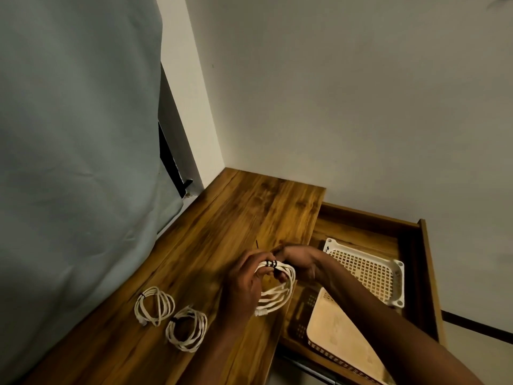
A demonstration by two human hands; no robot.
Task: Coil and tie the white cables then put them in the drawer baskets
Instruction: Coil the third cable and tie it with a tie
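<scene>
Wrapping a black tie (271, 263) round the top of a white cable coil (277, 290), held up just above the wooden worktop (222, 218), near its edge by the open drawer (361, 229). Left hand (244, 284) curled round the left side of the coil, fingers (262, 270) hooked through the loops beside the tie. Right hand (298, 262) pinching the coil on the other side of the tie, thumb and fingers closed on the cable there. About 3 dark turns of tie showing already. To do it well: keep the loops bunched tight in the left hand so none slip out. Pull each turn snug, not so hard as to kink the cable. Lay the turns side by side, not piled up. Tuck or twist the loose end so it stays put; cannot tell where that end is, hidden by the fingers. Mind the plug end (261, 313) hanging at the bottom, best kept inside the ring. 2 more tied coils lying on the worktop, 1 to the far left (154, 305) and 1 just beside it, nearer (186, 329). In the drawer, a white basket (398, 282) at the back and a cream basket (327, 329) at the front, waiting for the coils. Probably the last coil to tie, then all 3 into the baskets.
</scene>
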